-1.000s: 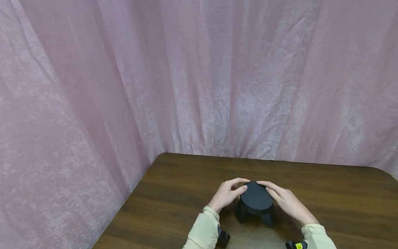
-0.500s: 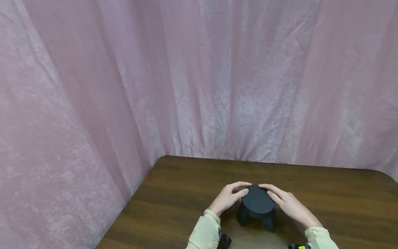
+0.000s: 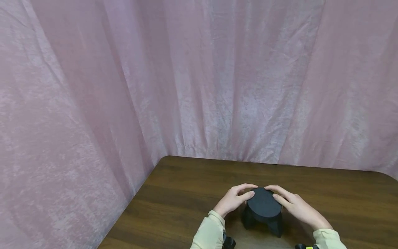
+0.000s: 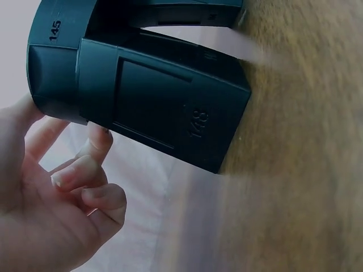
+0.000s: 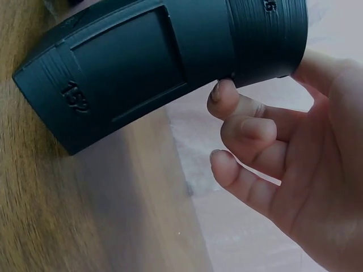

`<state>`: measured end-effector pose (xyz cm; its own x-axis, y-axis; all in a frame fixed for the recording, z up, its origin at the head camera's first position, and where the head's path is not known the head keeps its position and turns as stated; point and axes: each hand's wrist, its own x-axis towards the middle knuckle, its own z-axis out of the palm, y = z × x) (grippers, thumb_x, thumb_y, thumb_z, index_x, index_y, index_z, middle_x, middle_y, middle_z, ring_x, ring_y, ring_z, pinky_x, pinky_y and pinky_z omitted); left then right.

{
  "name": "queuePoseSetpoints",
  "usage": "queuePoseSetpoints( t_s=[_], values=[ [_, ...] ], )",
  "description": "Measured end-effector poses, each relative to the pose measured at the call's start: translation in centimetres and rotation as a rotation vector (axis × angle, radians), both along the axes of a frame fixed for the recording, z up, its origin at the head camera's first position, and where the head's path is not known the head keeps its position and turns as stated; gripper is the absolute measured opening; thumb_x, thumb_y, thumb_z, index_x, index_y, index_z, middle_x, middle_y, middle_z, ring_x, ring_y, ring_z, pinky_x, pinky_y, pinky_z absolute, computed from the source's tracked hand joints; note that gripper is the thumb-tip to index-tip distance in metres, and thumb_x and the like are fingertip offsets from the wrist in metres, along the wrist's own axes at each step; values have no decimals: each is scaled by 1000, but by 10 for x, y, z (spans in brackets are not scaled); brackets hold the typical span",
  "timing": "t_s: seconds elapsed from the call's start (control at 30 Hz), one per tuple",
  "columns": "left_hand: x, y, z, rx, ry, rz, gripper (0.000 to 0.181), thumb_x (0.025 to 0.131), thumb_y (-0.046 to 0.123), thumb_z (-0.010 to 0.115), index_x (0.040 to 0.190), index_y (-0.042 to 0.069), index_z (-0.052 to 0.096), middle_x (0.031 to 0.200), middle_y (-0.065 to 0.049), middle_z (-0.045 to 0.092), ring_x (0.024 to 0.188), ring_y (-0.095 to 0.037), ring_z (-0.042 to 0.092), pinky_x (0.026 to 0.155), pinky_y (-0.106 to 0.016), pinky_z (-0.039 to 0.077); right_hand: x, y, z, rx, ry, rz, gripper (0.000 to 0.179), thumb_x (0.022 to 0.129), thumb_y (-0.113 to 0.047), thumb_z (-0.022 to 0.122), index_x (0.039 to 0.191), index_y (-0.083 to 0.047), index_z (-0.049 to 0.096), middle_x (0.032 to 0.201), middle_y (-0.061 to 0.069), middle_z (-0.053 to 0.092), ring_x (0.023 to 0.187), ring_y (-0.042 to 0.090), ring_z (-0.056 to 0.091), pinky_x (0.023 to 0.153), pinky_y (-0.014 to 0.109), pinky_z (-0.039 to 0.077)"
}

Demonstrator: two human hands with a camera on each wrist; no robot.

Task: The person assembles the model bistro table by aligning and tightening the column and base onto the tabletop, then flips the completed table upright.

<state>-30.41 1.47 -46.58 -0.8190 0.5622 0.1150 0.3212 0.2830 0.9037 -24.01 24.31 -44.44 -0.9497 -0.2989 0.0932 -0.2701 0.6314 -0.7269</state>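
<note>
A small black stool-like stand [image 3: 264, 204] with a flat round top and thick legs stands upright on the wooden table. My left hand [image 3: 231, 200] grips the left of its top, thumb and forefinger on the rim. On the opposite side, my right hand [image 3: 295, 206] holds the rim the same way. Close up in the left wrist view, a leg [image 4: 164, 96] bears the raised number 148; my other left fingers [image 4: 85, 170] bend loosely below the rim. In the right wrist view another leg [image 5: 125, 62] reads 152, and the lower right fingers [image 5: 249, 133] curl beside the stand.
The brown table [image 3: 186, 180] has rounded far corners. Pink velvety curtains [image 3: 217, 86] hang behind it and along its left side. Dark wrist-worn devices [image 3: 229, 242] sit under both pale sleeves.
The stand and both hands appear slightly lower and further right in the head view. The table edge shifts a little too, so the camera has moved. Both hands keep their hold.
</note>
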Motion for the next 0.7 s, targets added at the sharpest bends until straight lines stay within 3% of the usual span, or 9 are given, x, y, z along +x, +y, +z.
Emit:
queuePoseSetpoints(
  t_s=[0.2, 0.3, 0.4, 0.53, 0.7],
  values=[
    [-1, -1, 1, -16, 2, -28, 29, 88, 39, 53, 116, 36, 57, 70, 6, 54, 58, -9, 51, 54, -24, 44, 1, 3, 2, -42, -87, 35, 37, 95, -39, 35, 132, -32, 37, 132, 11, 46, 95, 15, 56, 64, 36, 45],
    [-1, -1, 0, -7, -6, -39, 29, 88, 39, 53, 116, 36, 57, 75, 7, 57, 59, -8, 52, 57, -24, 45, 1, 4, 2, -65, -113, 53, 39, 96, -38, 34, 134, -29, 35, 125, 14, 50, 81, 10, 57, 57, 33, 43],
    [-2, -1, 0, 6, -16, -43, 29, 88, 38, 52, 116, 35, 57, 79, 7, 59, 61, -7, 52, 61, -25, 47, 0, 4, 3, -57, -106, 57, 40, 96, -38, 34, 134, -27, 35, 100, 10, 57, 64, 7, 53, 54, 30, 42],
    [-3, -2, 1, 3, -15, -50, 28, 88, 38, 52, 116, 36, 57, 74, 7, 56, 60, -7, 51, 61, -26, 47, -2, 3, 2, -45, -92, 62, 41, 96, -38, 35, 134, -24, 35, 71, 1, 47, 53, 9, 46, 50, 27, 40],
    [-4, -3, 2, -4, 1, -59, 29, 89, 38, 52, 117, 35, 56, 70, 6, 53, 59, -6, 50, 59, -26, 46, -3, 2, 2, -46, -69, 75, 40, 96, -36, 35, 134, -23, 35, 67, 1, 49, 54, 13, 49, 51, 27, 42]
  ],
)
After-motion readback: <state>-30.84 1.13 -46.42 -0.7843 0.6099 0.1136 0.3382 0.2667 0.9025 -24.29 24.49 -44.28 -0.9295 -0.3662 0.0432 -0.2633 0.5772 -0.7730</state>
